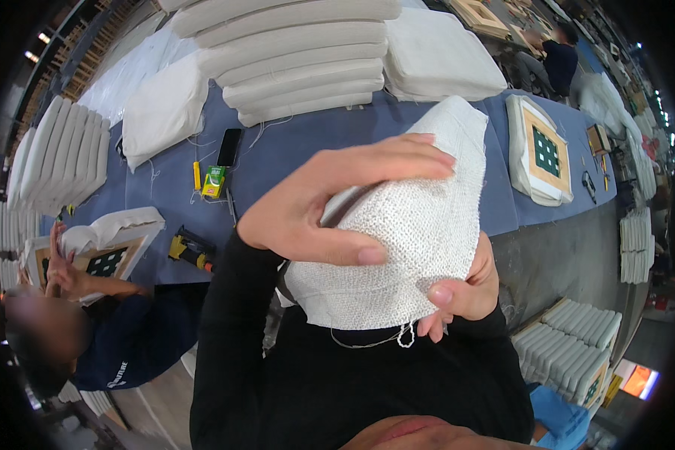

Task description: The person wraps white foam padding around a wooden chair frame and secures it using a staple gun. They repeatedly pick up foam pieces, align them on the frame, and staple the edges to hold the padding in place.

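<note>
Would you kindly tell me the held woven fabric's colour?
The woven fabric is white: head view.

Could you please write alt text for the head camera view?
The left hand and right hand grip coarse white woven fabric at a blue table. Stacked white cushions rise beyond; a co-worker is at left.

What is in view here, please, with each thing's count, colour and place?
fabric-covered piece: 1, white, centre
worktable: 1, blue, across the middle
cushions: many, white, on and around the worktable
framed pads: 2, white and wooden, worktable's left and right
phone: 1, black, left of centre
small box: 1, green and yellow, below phone
slim object: 1, yellow, left of box
stapler-like tool: 1, black and yellow, worktable's near left
co-workers: at least 2, dark-clothed, left and upper right
torso: 1, black-clad, lower centre
left hand: 1, black-sleeved, over the piece
right hand: 1, black-sleeved, piece's lower right
</note>
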